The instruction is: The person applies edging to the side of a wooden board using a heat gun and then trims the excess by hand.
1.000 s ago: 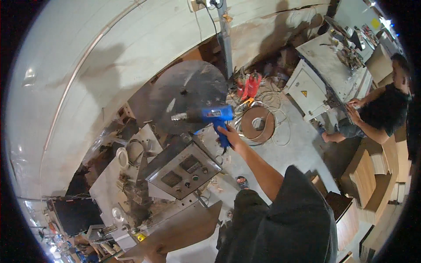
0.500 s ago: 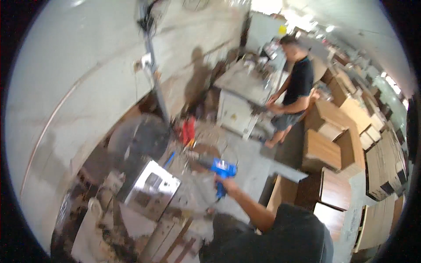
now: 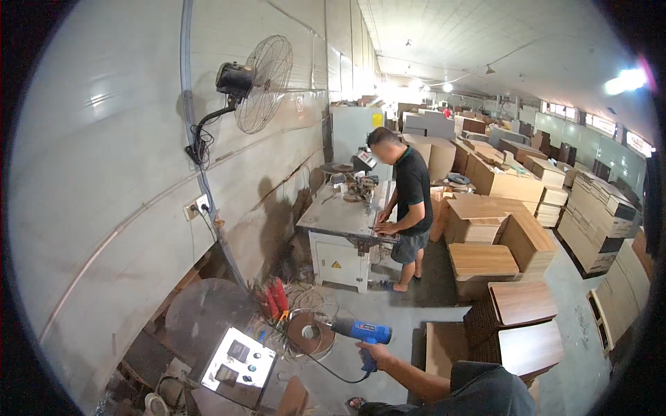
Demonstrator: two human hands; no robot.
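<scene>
My right hand (image 3: 375, 355) grips the handle of a blue heat gun (image 3: 363, 332), whose nozzle points left toward a brown roll of edge tape (image 3: 310, 334) on the floor. A black cord (image 3: 331, 375) hangs from the gun's handle. My forearm comes in from my dark-clothed body at the lower right. My left hand does not show. Left of the roll is a lit machine control panel (image 3: 239, 358).
A person in a black shirt (image 3: 411, 200) stands working at a grey machine table (image 3: 341, 216) ahead. Red-handled tools (image 3: 274, 298) and a round grey disc (image 3: 205, 313) lie by the wall. A fan (image 3: 260, 83) is mounted on the wall. Wood panels (image 3: 522, 305) are stacked at right.
The view has swung up from the floor and machine to the long workshop. My right hand still holds the heat gun, now lower in the picture.
</scene>
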